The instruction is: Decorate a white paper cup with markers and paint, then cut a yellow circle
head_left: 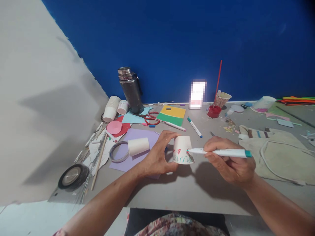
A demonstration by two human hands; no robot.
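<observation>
My left hand [161, 155] grips a white paper cup [181, 144] from its left side, fingers on the base and thumb at the rim. The cup is upside down, tilted slightly above the table. Red flower-like marks and a wavy green line decorate its side. In my right hand [230, 162] is a white marker [214, 152] with a green end, held level. Its tip touches the cup beside a red mark, or is very near it. Another paper cup [139, 146] lies on its side on purple paper [123, 166], left of my left hand.
A steel flask [131, 93], stacked cups [111, 108] and red-handled scissors [153, 118] stand or lie at the back left. Tape rolls [71, 177] and sticks are on the left. A capped marker [195, 127] lies behind the cup; a cloth bag [280, 154] is at right.
</observation>
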